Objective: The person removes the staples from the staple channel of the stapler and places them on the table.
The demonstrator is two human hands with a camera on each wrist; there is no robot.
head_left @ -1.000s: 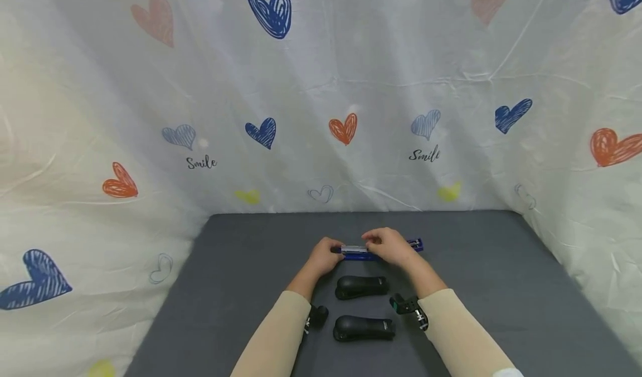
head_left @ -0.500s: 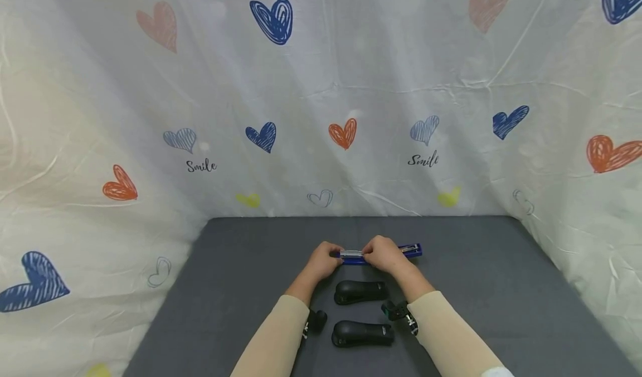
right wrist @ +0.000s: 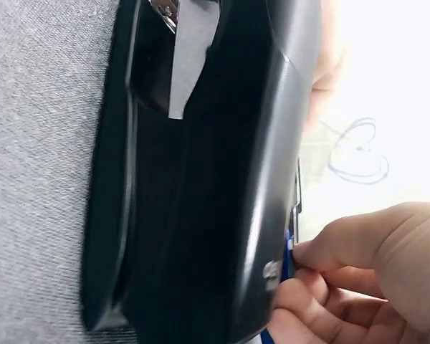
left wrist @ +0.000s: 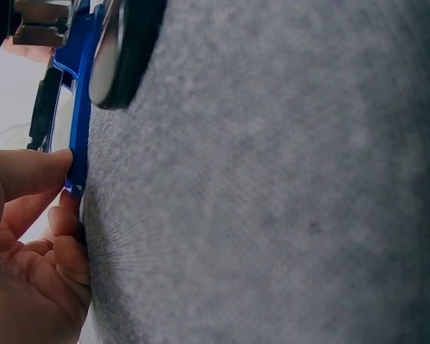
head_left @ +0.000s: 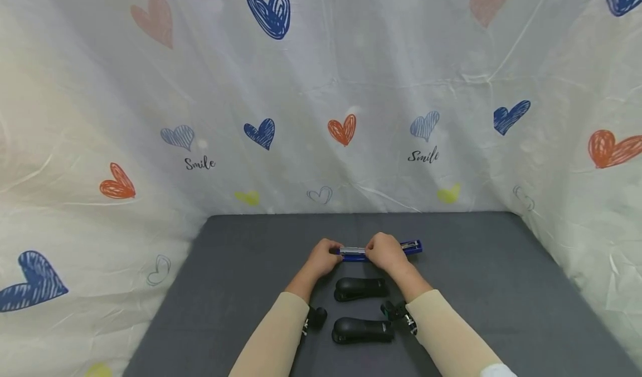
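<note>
A blue stapler (head_left: 355,258), folded open with its silver staple channel showing, lies crosswise near the back of the table. My left hand (head_left: 322,256) pinches its left end; in the left wrist view the thumb lies against the blue base (left wrist: 80,129). At the middle of the stapler, my right hand (head_left: 387,252) has thumb and fingers bent together on it. The right wrist view shows those fingertips (right wrist: 304,252) at a narrow blue strip, the rest hidden behind a black stapler (right wrist: 208,201). The blue stapler's right end sticks out past my right hand.
Two black staplers lie between my forearms, one nearer the hands (head_left: 360,289) and one nearer me (head_left: 362,330). The dark grey table (head_left: 251,288) ends at a white curtain (head_left: 301,87) printed with hearts, which also hangs at both sides.
My right hand has come down a little onto the blue stapler, its raised fingers now closed at the staple channel. The left hand keeps its place, and the black staplers lie as before.
</note>
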